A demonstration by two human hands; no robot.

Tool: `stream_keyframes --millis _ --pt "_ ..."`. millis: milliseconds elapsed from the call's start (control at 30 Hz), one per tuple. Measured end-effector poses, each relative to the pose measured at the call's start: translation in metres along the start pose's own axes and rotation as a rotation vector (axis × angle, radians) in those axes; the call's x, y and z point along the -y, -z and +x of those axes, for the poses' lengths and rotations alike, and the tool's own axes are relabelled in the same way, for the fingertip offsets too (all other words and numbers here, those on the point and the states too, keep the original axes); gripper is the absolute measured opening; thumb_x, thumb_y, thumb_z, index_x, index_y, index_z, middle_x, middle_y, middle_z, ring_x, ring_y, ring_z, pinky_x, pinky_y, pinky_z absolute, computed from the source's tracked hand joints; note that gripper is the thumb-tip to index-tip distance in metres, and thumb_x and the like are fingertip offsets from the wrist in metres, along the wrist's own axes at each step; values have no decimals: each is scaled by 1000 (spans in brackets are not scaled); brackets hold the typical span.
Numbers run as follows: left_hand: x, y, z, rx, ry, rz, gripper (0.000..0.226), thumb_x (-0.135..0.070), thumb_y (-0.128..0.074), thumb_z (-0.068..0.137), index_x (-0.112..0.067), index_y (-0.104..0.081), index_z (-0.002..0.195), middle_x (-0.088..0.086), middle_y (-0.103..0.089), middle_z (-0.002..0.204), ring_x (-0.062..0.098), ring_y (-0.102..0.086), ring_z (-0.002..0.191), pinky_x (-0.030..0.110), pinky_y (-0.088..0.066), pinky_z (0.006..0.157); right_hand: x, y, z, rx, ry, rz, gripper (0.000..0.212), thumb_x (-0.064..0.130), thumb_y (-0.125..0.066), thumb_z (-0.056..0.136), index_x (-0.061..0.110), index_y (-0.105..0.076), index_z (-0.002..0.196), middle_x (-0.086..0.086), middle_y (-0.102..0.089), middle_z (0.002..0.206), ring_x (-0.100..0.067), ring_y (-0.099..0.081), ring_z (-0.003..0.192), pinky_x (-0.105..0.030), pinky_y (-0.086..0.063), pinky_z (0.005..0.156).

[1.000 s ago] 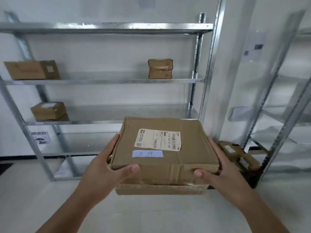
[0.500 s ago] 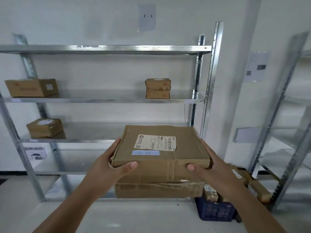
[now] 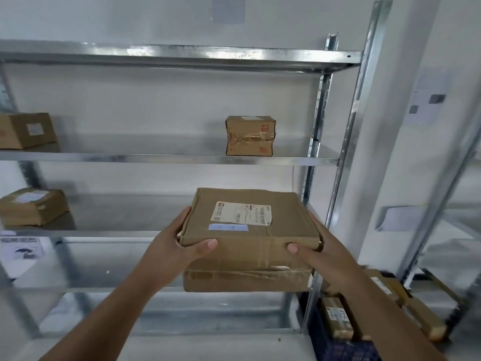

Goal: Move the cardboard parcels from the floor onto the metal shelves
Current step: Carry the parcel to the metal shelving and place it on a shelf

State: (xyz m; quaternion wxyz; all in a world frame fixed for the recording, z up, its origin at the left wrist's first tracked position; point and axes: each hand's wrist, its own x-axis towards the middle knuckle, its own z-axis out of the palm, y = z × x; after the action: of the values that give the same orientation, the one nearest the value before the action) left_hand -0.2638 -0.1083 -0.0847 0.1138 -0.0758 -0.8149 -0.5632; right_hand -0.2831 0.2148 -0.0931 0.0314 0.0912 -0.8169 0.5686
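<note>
Head view: parcel (image 3: 250, 230) clasped between left hand (image 3: 177, 246) and right hand (image 3: 322, 251).

**Occluded, Cropped and Illegible Areas**

The left hand (image 3: 179, 246) and right hand (image 3: 316, 252) cover the side faces of the held parcel (image 3: 250, 230); fingers beneath are hidden. Shipping label (image 3: 242, 213) text is too small to read. The upper-left box (image 3: 26, 130) and wall paper (image 3: 228, 7) are cut by frame edges. The right shelving unit (image 3: 453, 178) is blurred. The blue crate (image 3: 338, 345) is partly hidden by the right forearm.

Red "01" on small shelved parcel (image 3: 250, 135), other labels illegible
</note>
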Motion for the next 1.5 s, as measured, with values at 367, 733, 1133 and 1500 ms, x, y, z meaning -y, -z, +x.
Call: stream_keyframes --millis 367,733,1133,1500 --pt "89 -65 182 38 52 18 64 -35 -88 84 -49 -59 139 -19 -75 132 13 -74 122 39 -60 105 -95 16 193 42 -79 4 89 37 -85 85 57 -30 152 22 -66 127 -1 -65 114 -17 -52 79" --pt "200 -130 352 64 112 -37 72 -36 -88 80 -38 -58 145 -11 -70 144 19 -67 134 52 -55 111 -202 19 385 100 -124 99 70 14 -81 90 56 -44 132 15 -69 125 -4 -67 110 -12 -59 71" --pt "314 -137 460 98 251 -75 67 -13 -87 86 -39 -60 142 -11 -75 133 20 -72 124 35 -64 93 -308 -49 500 51 -165 123 94 18 -88 84 32 -35 160 5 -67 138 -15 -67 123 -50 -56 109" --pt "341 -143 467 72 303 -169 61 -15 -83 90 -36 -59 142 -11 -78 127 12 -78 111 33 -66 86 -334 -62 519 57 -157 70 96 29 -91 78 42 -36 157 11 -64 142 -18 -65 127 -51 -61 102"
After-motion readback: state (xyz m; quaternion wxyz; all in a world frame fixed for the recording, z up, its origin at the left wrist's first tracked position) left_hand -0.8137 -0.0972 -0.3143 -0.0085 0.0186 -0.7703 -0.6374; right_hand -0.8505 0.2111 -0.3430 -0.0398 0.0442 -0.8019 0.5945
